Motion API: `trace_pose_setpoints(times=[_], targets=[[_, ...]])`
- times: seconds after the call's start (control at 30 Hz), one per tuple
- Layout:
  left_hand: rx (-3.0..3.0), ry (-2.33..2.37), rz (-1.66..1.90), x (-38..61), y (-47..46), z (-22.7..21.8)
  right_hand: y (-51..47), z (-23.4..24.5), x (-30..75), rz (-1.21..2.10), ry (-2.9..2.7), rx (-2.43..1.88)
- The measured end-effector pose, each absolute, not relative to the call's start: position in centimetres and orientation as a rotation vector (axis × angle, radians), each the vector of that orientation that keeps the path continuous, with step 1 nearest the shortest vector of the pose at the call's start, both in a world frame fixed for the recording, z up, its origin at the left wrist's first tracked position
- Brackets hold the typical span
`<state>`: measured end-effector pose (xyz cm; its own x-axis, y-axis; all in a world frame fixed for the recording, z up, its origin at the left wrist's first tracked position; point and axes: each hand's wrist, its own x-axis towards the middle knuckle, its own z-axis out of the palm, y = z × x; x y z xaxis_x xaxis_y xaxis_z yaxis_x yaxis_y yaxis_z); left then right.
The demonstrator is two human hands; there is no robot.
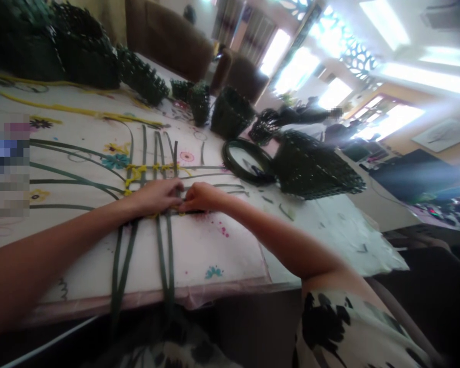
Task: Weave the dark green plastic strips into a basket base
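Note:
On the flowered tablecloth lie long flat dark green weaving strips (167,255), crossed into an open lattice. Yellow ties (132,176) bind some of the crossings. My left hand (163,195) rests over the lattice with its fingers curled in and closed on a green strip. Close beside it, my right hand (201,197) pinches at the same crossing, its fingertips almost touching the left ones. A bit of yellow shows below the fingertips. What exactly lies between the fingers is mostly hidden. Loose strip ends hang over the table's front edge.
Several dark green woven baskets (232,112) stand along the back. A larger basket (314,166) lies at the right, next to a round coil (247,161) of dark strip. Yellow strips (84,110) lie behind the lattice. Strip offcuts (285,210) are scattered at the right.

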<state>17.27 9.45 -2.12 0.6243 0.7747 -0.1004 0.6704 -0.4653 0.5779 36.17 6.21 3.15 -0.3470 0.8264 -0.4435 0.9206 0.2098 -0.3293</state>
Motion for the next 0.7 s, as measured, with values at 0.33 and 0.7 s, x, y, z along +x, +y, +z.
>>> trace_pose_setpoints(times=[0.33, 0.7], targets=[[2.298, 1.145, -0.015, 18.3, 9.6, -0.8, 3.6, 0.8, 38.5, -0.929, 2.609, 1.687], [2.465, 1.109, -0.499, 20.4, 11.4, 2.6, 2.8, -3.7, 41.5, -2.044, 2.753, 1.751]])
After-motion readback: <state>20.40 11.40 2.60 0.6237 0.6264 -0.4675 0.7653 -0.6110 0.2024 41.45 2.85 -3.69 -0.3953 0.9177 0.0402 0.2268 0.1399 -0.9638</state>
